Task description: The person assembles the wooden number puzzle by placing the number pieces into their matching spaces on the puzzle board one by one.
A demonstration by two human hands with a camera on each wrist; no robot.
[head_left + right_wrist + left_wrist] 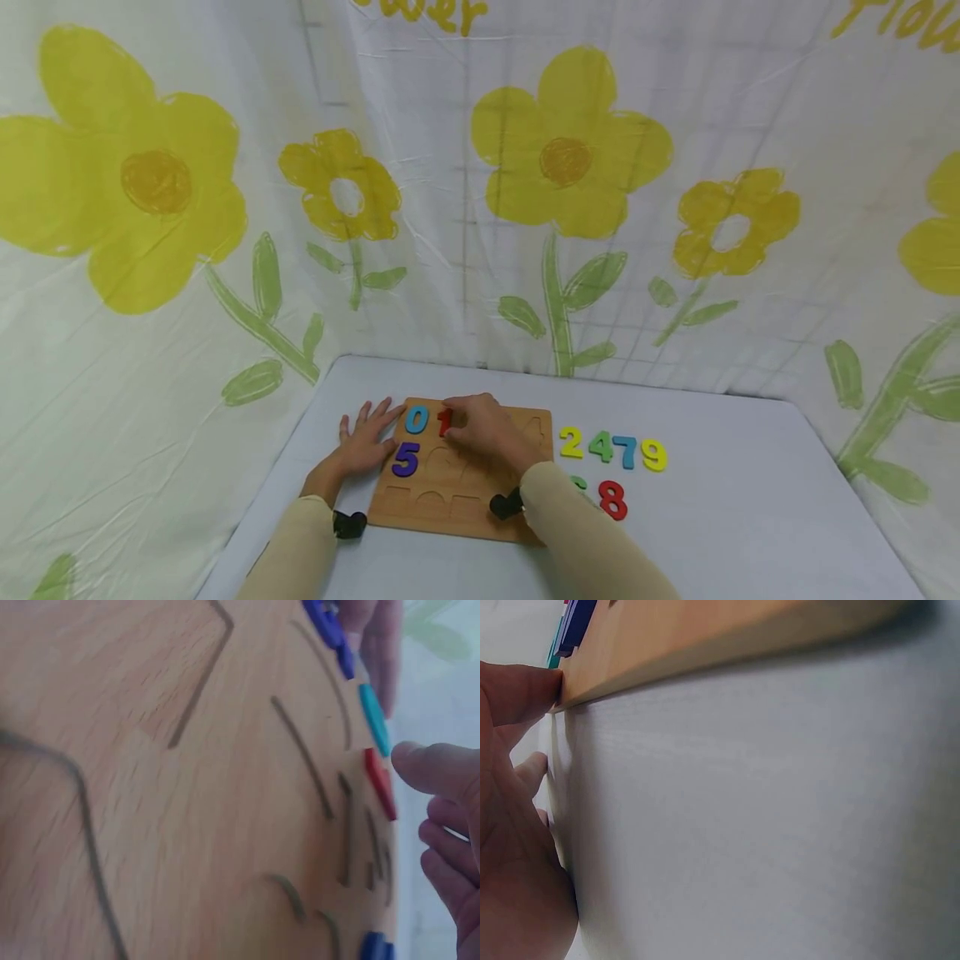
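Note:
My right hand (483,427) pinches the red number 1 (444,422) at the top row of the wooden number board (397,510). The thumb (435,766) is right at the piece in the right wrist view, while the other fingers stay loosely bent behind it. The light blue number 0 (416,419) lies just left of the 1, with the purple number 5 (406,459) below it. My left hand (364,446) rests at the board's left edge with fingers spread, the thumb (525,691) touching the wood in the left wrist view.
Right of the board lie a yellow 2 (571,442), green 4 (601,447), blue 7 (625,452), yellow 9 (654,455) and red 8 (612,500). A green piece (578,482) is partly behind the right sleeve. Another blue piece (373,946) sits on the board.

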